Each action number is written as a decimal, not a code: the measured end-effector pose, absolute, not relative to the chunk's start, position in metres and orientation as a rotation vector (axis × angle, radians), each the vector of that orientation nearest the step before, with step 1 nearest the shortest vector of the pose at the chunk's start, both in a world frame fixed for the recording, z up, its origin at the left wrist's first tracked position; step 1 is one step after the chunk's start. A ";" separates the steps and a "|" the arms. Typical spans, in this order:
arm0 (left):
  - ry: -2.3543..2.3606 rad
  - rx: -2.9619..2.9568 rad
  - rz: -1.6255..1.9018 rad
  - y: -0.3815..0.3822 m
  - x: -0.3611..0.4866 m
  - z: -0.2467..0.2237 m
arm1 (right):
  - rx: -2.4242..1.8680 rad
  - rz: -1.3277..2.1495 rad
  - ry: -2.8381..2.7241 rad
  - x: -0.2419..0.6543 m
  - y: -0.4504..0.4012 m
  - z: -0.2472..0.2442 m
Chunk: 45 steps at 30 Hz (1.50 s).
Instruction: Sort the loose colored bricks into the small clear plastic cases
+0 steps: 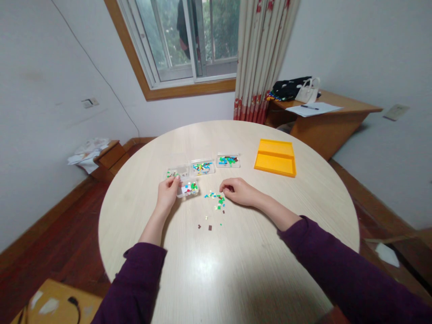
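Observation:
My left hand (168, 193) is closed on the left end of a small clear box (187, 194) that holds white, green, blue and red pieces. My right hand (236, 191) has its fingers curled together low over the table, at the right edge of a loose scatter of small bricks (219, 201) in green, blue and yellow. Whatever is between those fingertips is too small to make out. Nearer to me lie a dark brown square piece (210, 227) and a few tiny pieces.
Behind my hands stand clear boxes of coloured pieces: one at the left (177, 172), one in the middle (203, 168), one at the right (228, 160). An open yellow case (275, 163) lies at the right on the round table (209, 279).

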<state>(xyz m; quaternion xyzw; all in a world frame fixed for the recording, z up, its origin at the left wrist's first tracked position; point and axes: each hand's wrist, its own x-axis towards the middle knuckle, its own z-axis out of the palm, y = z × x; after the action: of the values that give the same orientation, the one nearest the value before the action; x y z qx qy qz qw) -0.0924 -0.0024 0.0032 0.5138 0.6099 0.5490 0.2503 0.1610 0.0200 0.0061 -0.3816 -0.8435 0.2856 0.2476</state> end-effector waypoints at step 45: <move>1.518 1.590 1.497 -0.006 -0.089 0.008 | -1.050 0.781 -2.316 0.161 0.022 0.002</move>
<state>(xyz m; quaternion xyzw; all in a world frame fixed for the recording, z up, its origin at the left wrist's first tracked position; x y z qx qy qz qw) -0.0886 -0.0060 0.0075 0.5804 0.5543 0.5466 0.2387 0.1613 0.0225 0.0018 -0.3832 -0.8456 0.2850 0.2386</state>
